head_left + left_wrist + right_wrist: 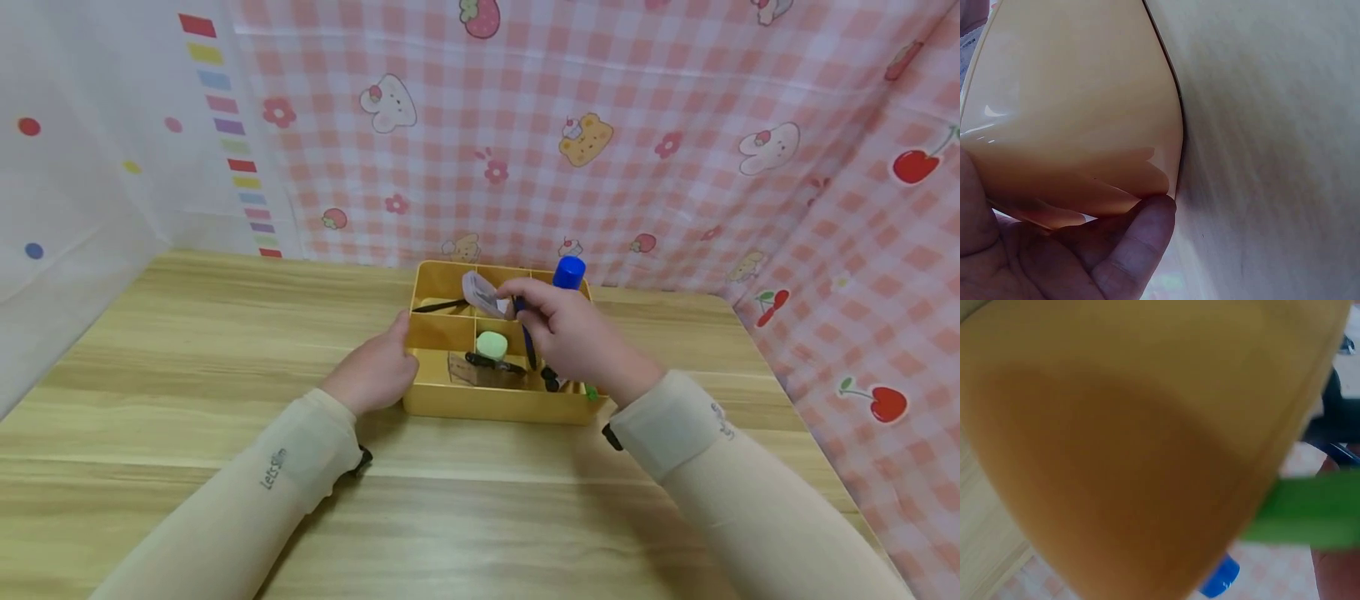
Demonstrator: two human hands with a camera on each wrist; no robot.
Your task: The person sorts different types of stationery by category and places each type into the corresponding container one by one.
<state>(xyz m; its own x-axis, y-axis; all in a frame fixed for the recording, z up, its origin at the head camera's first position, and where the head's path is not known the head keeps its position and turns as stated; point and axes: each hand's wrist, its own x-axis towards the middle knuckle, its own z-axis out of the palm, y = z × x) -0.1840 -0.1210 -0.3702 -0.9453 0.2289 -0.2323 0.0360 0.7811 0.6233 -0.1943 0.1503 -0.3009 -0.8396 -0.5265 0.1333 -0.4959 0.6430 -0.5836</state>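
A yellow divided storage box [502, 406] stands on the table. My left hand [375, 371] grips the box at its left end; in the left wrist view its fingers [1138, 244] lie against the glossy outer wall. Over the box, my right hand [581, 333] pinches a small translucent plastic case [486, 296], tilted above the back middle compartment. Close below that hand stands a dark blue pen [528, 342]. In the right wrist view the box's wall [1116, 456] hides most of the right hand.
Inside the box are a pale green rounded piece [492, 345], a black object [495, 363], a thin black stick [441, 307] and a blue-capped item [570, 272]. Something green [592, 391] shows at the front right. Behind the table [225, 400] hangs a pink checked cloth [450, 150].
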